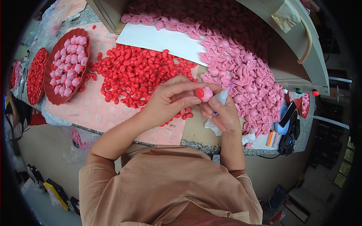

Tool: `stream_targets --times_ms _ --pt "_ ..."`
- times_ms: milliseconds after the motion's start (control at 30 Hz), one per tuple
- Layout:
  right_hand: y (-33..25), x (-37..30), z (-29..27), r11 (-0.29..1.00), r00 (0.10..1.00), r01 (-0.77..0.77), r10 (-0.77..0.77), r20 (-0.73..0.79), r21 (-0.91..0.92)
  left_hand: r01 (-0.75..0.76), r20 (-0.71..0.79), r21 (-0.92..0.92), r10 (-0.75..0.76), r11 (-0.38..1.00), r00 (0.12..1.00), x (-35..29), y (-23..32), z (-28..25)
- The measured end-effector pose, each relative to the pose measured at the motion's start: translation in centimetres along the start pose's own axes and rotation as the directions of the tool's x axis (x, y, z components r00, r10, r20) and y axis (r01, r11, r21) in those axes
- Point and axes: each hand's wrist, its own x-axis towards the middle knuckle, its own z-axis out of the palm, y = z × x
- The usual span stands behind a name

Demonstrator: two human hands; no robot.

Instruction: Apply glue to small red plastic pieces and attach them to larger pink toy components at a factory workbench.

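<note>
Left hand pinching red-and-pink piece, right hand gripping bottle, speckled tabletop, beige floor

Speckled stone worktop in front of me, pale open-front cabinet at its far right. Dull beige floor left; lit, barred window right.

Left hand pinches a red-and-pink piece (right hand, a bottle).
</note>
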Motion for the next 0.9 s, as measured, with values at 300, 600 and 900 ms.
stream_targets --times_ms 300,600,900 --pt "0.4 -0.1 0.3 0.97 0.996 0.085 -0.091 -0.016 -0.227 0.01 0.031 -0.064 -0.008 0.998 0.999 0.0 -0.1 -0.1" --pt "0.7 0.3 2.1 0.885 0.951 0.225 -0.29 -0.104 -0.408 -0.06 -0.024 -0.12 0.058 0.991 0.998 0.5 0.5 0.1" --pt "0.7 0.8 1.9 0.523 0.833 0.366 -0.553 0.021 -0.77 -0.163 -0.139 -0.173 0.14 0.971 0.98 0.5 -1.1 0.1"
